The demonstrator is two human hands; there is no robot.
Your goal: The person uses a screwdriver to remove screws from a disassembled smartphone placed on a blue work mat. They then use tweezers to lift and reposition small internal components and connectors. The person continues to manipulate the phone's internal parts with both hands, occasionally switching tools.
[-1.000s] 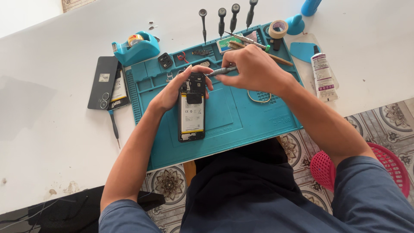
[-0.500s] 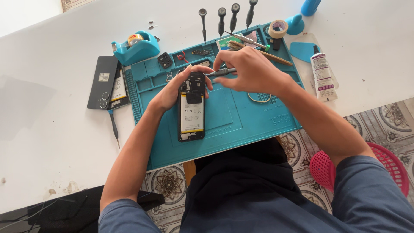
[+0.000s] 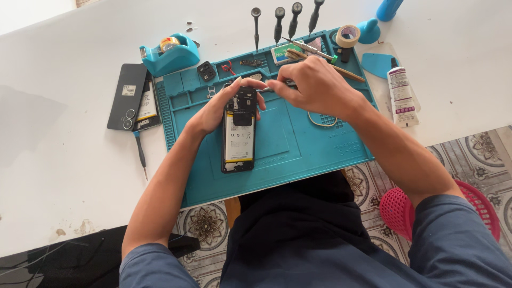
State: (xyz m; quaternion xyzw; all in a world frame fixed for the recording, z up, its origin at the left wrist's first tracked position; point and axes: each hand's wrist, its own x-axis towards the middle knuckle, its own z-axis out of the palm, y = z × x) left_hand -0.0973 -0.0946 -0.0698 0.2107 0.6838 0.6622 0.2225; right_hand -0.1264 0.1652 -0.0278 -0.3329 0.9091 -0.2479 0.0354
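Note:
An opened smartphone (image 3: pixel 238 133) lies back-up on a teal repair mat (image 3: pixel 298 144), its white battery showing. My left hand (image 3: pixel 221 106) clasps the phone's top end, fingers curled over the upper edge. My right hand (image 3: pixel 314 85) is closed around a thin metal tool (image 3: pixel 265 89), likely tweezers, whose tip meets the phone's upper right corner.
A black back cover (image 3: pixel 127 97) and a spare battery (image 3: pixel 148 102) lie left of the mat, with a teal tape dispenser (image 3: pixel 170 53) behind. Several screwdrivers (image 3: pixel 280 24), a tape roll (image 3: pixel 348 36), a glue tube (image 3: pixel 401 96) and a brush (image 3: pixel 320 61) sit at the back. A pink basket (image 3: pixel 405 210) stands on the floor.
My right hand has edged slightly left with the tool toward the phone's top corner. The left hand keeps its hold on the phone.

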